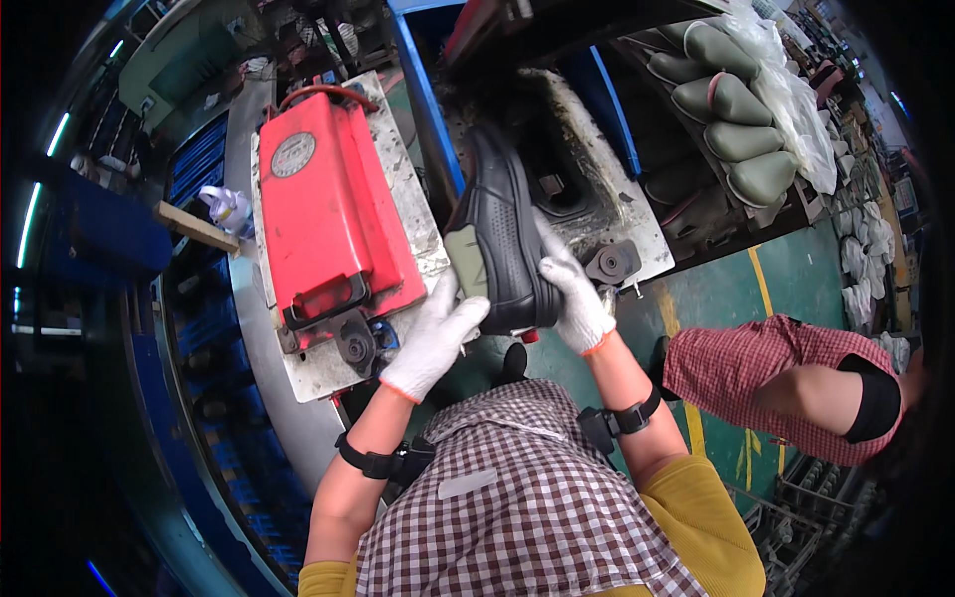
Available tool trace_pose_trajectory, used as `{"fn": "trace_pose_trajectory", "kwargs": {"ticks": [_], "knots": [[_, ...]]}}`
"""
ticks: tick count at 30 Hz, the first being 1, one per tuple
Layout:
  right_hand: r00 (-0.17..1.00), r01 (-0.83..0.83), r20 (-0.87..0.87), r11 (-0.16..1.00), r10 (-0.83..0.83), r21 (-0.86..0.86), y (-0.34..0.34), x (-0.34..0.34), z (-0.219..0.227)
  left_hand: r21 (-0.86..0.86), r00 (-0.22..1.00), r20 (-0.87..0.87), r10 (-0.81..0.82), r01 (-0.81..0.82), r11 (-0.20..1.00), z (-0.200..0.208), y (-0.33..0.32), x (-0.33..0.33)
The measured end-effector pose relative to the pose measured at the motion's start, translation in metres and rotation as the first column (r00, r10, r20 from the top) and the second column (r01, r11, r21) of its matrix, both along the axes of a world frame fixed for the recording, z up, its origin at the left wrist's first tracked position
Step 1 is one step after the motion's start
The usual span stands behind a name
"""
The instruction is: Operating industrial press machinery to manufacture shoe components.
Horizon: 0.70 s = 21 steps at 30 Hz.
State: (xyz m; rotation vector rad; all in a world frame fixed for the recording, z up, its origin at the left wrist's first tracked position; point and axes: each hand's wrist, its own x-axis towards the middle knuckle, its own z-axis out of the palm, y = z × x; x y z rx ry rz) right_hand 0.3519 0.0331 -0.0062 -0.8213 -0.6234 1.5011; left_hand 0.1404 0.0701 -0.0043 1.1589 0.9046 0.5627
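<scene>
A black leather shoe (505, 234) is held up in front of me, toe pointing away and heel toward me. My left hand (441, 323), in a white knit glove, grips its left side near the heel. On the right side, my right hand (575, 294), gloved the same way, closes on the sole and heel edge. A green shoe last (465, 261) shows at the shoe's opening, close to my left fingers. Beyond the shoe stands an open machine bed (592, 164) with a dark, foot-shaped hollow.
To the left, a red machine cover (323, 199) with a round dial sits on a worn white plate. Several green lasts (741, 139) lie on a rack at the right. A co-worker in a red checked garment (736, 368) stands at right. A lilac bottle (227, 207) is at far left.
</scene>
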Motion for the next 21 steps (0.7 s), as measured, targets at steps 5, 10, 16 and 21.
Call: {"fn": "trace_pose_trajectory", "kwargs": {"ticks": [5,10,16,21], "knots": [[0.532,0.197,0.791,0.953,-0.302,0.231,0.066,0.09,-0.037,0.24,0.988,0.105,0.113,-0.136,0.961,0.019,0.02,0.02],[-0.012,0.224,0.984,0.958,-0.18,0.178,0.14,0.131,-0.038,0.434,0.951,0.191,0.244,-0.304,0.848,0.073,0.06,0.009],[-0.212,0.256,0.977,0.967,0.038,0.018,0.174,0.134,-0.073,0.561,0.921,0.257,0.294,-0.39,0.731,0.114,0.094,0.024],[-0.29,0.255,0.953,0.967,0.087,-0.011,0.169,0.119,-0.064,0.772,0.912,0.338,0.234,-0.411,0.485,0.171,0.14,0.037]]}}
